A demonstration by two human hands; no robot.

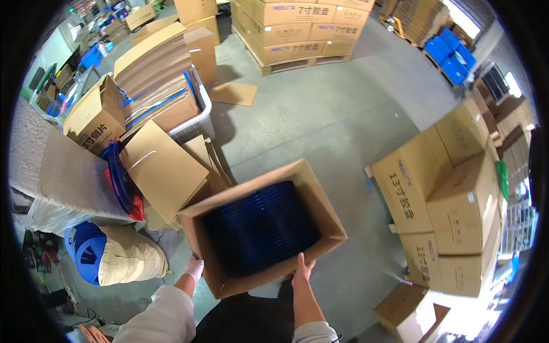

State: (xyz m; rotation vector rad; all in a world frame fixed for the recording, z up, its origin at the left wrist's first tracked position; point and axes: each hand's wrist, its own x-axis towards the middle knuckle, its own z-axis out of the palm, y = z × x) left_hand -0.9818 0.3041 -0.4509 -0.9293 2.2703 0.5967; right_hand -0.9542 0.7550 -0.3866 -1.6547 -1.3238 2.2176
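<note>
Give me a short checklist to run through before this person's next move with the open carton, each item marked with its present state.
1. Left hand on the open carton: ok, it grips the near left corner.
2. Right hand on the carton: ok, it holds the near rim.
3. Carton level: not ok, it looks tilted and is blurred by motion.
4. Blue stacked contents contained: ok, they sit below the rim.
5. Floor ahead free: ok, bare concrete between the piles.
6. Clearance at the sides: cannot tell; loose cardboard sheets lie close on the left, stacked boxes on the right.
</note>
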